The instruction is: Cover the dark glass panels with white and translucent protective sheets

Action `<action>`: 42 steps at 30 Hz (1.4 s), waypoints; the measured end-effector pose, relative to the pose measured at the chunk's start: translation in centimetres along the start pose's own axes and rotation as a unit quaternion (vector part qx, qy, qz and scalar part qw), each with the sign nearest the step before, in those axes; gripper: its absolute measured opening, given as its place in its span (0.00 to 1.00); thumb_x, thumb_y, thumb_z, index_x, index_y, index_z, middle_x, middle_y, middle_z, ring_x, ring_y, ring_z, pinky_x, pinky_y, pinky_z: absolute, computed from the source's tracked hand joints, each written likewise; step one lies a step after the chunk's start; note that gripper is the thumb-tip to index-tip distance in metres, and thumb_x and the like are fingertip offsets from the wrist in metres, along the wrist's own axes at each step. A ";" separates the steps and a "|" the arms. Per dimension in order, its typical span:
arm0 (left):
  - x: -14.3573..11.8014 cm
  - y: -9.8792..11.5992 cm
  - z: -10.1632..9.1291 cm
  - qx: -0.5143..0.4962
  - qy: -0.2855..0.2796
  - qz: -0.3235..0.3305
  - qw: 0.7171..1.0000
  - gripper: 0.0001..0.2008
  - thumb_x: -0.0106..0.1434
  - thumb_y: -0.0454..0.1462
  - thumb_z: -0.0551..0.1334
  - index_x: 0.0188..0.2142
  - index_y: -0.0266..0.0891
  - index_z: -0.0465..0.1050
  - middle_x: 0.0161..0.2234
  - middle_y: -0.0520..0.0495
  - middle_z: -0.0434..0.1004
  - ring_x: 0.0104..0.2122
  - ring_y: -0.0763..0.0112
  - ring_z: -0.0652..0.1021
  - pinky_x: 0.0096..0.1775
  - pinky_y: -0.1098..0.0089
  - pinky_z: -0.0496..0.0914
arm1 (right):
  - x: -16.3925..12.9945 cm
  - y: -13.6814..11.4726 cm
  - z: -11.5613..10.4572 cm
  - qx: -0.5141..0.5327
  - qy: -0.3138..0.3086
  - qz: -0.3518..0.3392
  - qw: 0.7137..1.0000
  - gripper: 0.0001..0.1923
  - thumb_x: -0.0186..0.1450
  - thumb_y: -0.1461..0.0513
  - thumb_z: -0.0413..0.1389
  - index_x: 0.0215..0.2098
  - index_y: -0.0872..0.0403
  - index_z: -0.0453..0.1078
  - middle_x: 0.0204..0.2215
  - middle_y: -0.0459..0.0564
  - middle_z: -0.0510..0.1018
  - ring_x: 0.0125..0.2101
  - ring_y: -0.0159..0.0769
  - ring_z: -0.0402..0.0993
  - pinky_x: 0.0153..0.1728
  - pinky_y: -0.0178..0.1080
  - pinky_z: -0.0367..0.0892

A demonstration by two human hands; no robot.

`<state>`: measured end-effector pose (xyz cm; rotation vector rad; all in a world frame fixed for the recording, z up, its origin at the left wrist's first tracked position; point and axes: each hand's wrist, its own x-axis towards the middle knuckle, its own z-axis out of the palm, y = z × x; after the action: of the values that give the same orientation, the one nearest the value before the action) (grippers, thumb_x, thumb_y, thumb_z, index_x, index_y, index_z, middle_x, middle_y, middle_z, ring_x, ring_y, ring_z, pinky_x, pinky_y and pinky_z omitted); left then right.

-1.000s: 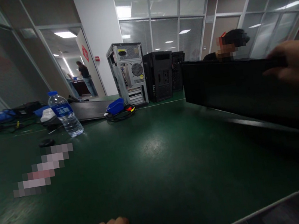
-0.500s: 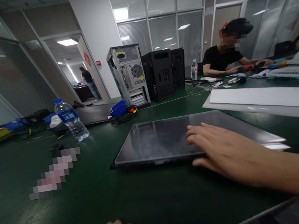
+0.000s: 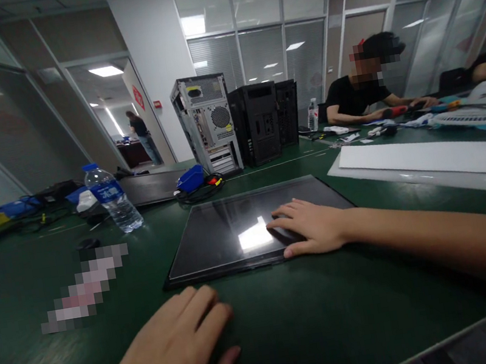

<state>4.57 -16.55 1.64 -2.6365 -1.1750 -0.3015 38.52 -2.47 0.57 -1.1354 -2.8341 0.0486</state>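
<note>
A flat dark display panel (image 3: 222, 228) lies on the green table in front of me, its glossy face up with a bright reflection in it. My right hand (image 3: 312, 226) rests on the panel's right part, fingers spread and thumb by the near edge. Just short of the near left edge is my left hand (image 3: 180, 339), palm down, with loosely bent fingers and the thumb apart. Nothing shows in its grasp, and its fingertips are partly hidden.
Computer towers (image 3: 209, 126) stand behind the panel. A water bottle (image 3: 114, 199) and a blue tool (image 3: 190, 178) with cables are at the left. White sheets (image 3: 428, 162) lie at the right, a dark object (image 3: 476, 348) at the near edge. A co-worker (image 3: 358, 96) sits across the table.
My right hand and the panel have shifted left, and the panel has turned slightly. My left hand has come forward, close to the panel's near edge. A bright reflection now shows on the panel.
</note>
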 end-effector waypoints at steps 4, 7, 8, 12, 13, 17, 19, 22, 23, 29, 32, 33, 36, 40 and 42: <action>5.5 -2.5 0.5 -0.009 -0.057 0.021 0.998 0.30 0.67 0.52 0.61 0.66 0.50 0.65 0.67 0.39 0.66 0.63 0.44 0.70 0.60 0.44 0.68 | 5.0 4.3 -1.6 -0.060 -0.002 0.075 0.995 0.30 0.72 0.41 0.45 0.58 0.50 0.73 0.54 0.58 0.75 0.50 0.47 0.74 0.52 0.46 0.67; 9.1 -4.2 2.5 -0.056 -0.098 0.059 0.992 0.40 0.66 0.61 0.57 0.72 0.55 0.51 0.75 0.42 0.46 0.71 0.42 0.53 0.66 0.38 0.52 | 9.2 8.2 -2.1 -0.092 0.007 0.152 0.984 0.28 0.72 0.46 0.49 0.58 0.55 0.73 0.55 0.63 0.74 0.53 0.51 0.73 0.51 0.45 0.67; 9.9 -4.5 3.2 -0.076 -0.119 0.055 0.988 0.40 0.66 0.62 0.55 0.73 0.56 0.48 0.75 0.43 0.43 0.72 0.42 0.50 0.67 0.37 0.50 | 10.4 9.3 -2.0 -0.096 0.005 0.174 0.980 0.28 0.72 0.46 0.49 0.57 0.56 0.74 0.54 0.64 0.75 0.52 0.52 0.74 0.50 0.45 0.68; 11.3 -4.9 5.0 -0.149 -0.166 0.008 0.975 0.37 0.68 0.64 0.49 0.73 0.61 0.45 0.75 0.47 0.42 0.72 0.41 0.47 0.65 0.30 0.43 | 13.7 12.3 -0.7 -0.101 -0.003 0.217 0.971 0.28 0.72 0.44 0.47 0.50 0.55 0.78 0.49 0.62 0.79 0.50 0.50 0.76 0.48 0.43 0.68; 11.3 -4.8 5.1 -0.158 -0.164 -0.001 0.974 0.37 0.68 0.64 0.49 0.72 0.62 0.46 0.75 0.48 0.43 0.72 0.40 0.47 0.65 0.29 0.42 | 14.3 12.6 -0.4 -0.100 -0.001 0.220 0.970 0.29 0.72 0.44 0.46 0.49 0.54 0.79 0.48 0.62 0.80 0.49 0.50 0.76 0.48 0.43 0.68; 10.6 -4.4 5.0 -0.166 -0.143 -0.032 0.975 0.35 0.68 0.64 0.49 0.71 0.63 0.51 0.74 0.47 0.48 0.72 0.41 0.50 0.65 0.29 0.45 | 16.1 12.6 0.2 -0.093 0.003 0.223 0.970 0.35 0.71 0.39 0.43 0.46 0.54 0.79 0.45 0.62 0.81 0.46 0.50 0.78 0.47 0.43 0.69; 10.3 -4.2 5.0 -0.152 -0.124 -0.047 0.980 0.35 0.68 0.63 0.49 0.70 0.61 0.55 0.74 0.46 0.51 0.71 0.41 0.52 0.64 0.29 0.47 | 16.9 12.2 -0.1 -0.090 0.008 0.218 0.972 0.37 0.71 0.38 0.41 0.48 0.55 0.79 0.46 0.63 0.81 0.47 0.50 0.78 0.47 0.43 0.69; 9.9 -3.9 5.1 -0.111 -0.077 -0.066 0.989 0.34 0.69 0.62 0.50 0.70 0.57 0.58 0.73 0.44 0.55 0.71 0.40 0.54 0.64 0.29 0.50 | 17.8 11.7 -1.3 -0.092 0.022 0.214 0.972 0.39 0.73 0.39 0.37 0.52 0.57 0.77 0.50 0.65 0.80 0.50 0.50 0.77 0.49 0.43 0.68; 9.8 -3.8 5.2 -0.098 -0.060 -0.068 0.991 0.34 0.69 0.61 0.51 0.70 0.56 0.58 0.72 0.43 0.56 0.70 0.40 0.55 0.64 0.29 0.51 | 18.0 11.6 -1.8 -0.094 0.025 0.215 0.972 0.40 0.73 0.40 0.35 0.53 0.59 0.77 0.51 0.67 0.79 0.50 0.51 0.76 0.50 0.44 0.68; 9.2 -3.5 4.9 -0.062 0.000 -0.054 0.997 0.34 0.68 0.58 0.56 0.69 0.50 0.61 0.70 0.38 0.60 0.69 0.42 0.61 0.63 0.39 0.59 | 17.9 12.4 -4.3 -0.092 0.017 0.219 0.971 0.38 0.75 0.44 0.36 0.54 0.63 0.76 0.54 0.69 0.77 0.53 0.53 0.74 0.53 0.46 0.67; 9.2 -3.4 4.8 -0.059 0.004 -0.044 0.997 0.34 0.68 0.57 0.56 0.69 0.49 0.62 0.70 0.38 0.61 0.68 0.43 0.62 0.62 0.42 0.62 | 17.5 12.5 -4.1 -0.084 0.006 0.213 0.973 0.36 0.75 0.45 0.36 0.54 0.62 0.76 0.54 0.67 0.77 0.54 0.51 0.74 0.53 0.44 0.67; 9.2 -3.4 4.8 -0.059 0.002 -0.042 0.997 0.34 0.68 0.58 0.56 0.69 0.49 0.62 0.69 0.37 0.62 0.68 0.43 0.63 0.62 0.42 0.63 | 17.4 12.5 -3.9 -0.081 0.002 0.211 0.974 0.36 0.75 0.46 0.36 0.52 0.62 0.76 0.53 0.67 0.77 0.53 0.51 0.75 0.53 0.44 0.67; 9.2 -3.5 5.0 -0.062 -0.006 -0.044 0.997 0.34 0.68 0.59 0.54 0.68 0.50 0.63 0.69 0.38 0.63 0.67 0.43 0.64 0.62 0.43 0.64 | 17.4 12.1 -3.2 -0.076 -0.005 0.205 0.976 0.35 0.75 0.45 0.37 0.50 0.61 0.77 0.50 0.66 0.79 0.50 0.51 0.76 0.50 0.44 0.68; 9.3 -3.6 5.2 -0.064 -0.014 -0.056 0.996 0.35 0.68 0.60 0.54 0.68 0.51 0.63 0.69 0.39 0.63 0.67 0.44 0.64 0.61 0.42 0.64 | 17.9 12.1 -2.7 -0.076 -0.001 0.193 0.978 0.32 0.76 0.47 0.38 0.51 0.58 0.77 0.51 0.64 0.79 0.50 0.49 0.76 0.50 0.42 0.67; 9.3 -3.5 5.1 -0.064 -0.015 -0.063 0.996 0.35 0.68 0.60 0.53 0.68 0.50 0.64 0.69 0.39 0.63 0.67 0.43 0.64 0.61 0.42 0.64 | 18.3 12.2 -2.5 -0.084 0.000 0.189 0.978 0.31 0.76 0.48 0.38 0.51 0.58 0.77 0.51 0.63 0.79 0.51 0.48 0.76 0.49 0.42 0.67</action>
<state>8.50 -6.21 -0.11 -2.6882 -1.3786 -0.3737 33.96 18.91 3.58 -1.6946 -2.6177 -0.1685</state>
